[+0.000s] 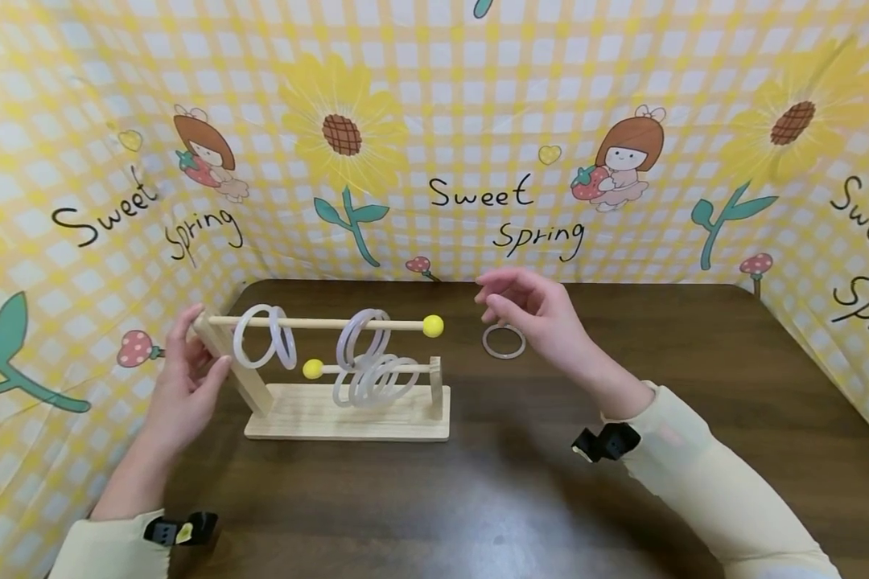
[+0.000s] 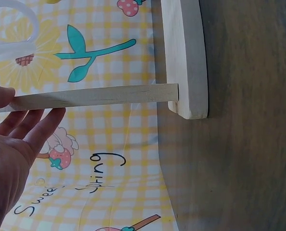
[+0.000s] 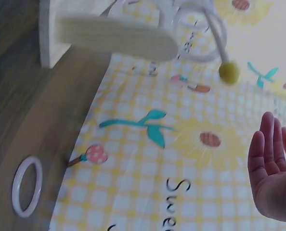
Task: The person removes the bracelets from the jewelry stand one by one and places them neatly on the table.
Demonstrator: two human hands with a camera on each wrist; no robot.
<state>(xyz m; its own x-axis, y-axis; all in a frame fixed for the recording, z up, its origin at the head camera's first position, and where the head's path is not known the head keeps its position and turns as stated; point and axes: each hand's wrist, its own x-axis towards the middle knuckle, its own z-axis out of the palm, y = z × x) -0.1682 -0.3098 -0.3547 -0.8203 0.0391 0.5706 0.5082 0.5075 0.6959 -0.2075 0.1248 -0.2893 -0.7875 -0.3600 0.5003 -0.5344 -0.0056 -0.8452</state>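
Observation:
My left hand grips the tall post of a wooden ring stand, thumb on one face and fingers on the other, as the left wrist view shows. Two pale dowels with yellow ball ends reach out from the stand's posts over its base. Translucent rings hang in two groups on the upper dowel, and several more rings crowd the lower one. To the right of the stand, my right hand hovers with loosely bent fingers, holding nothing. One loose ring lies on the table below it.
The dark wooden table carries the stand. A yellow checked cloth with sunflowers and printed words encloses the back and both sides. Each wrist wears a black strap with a small device.

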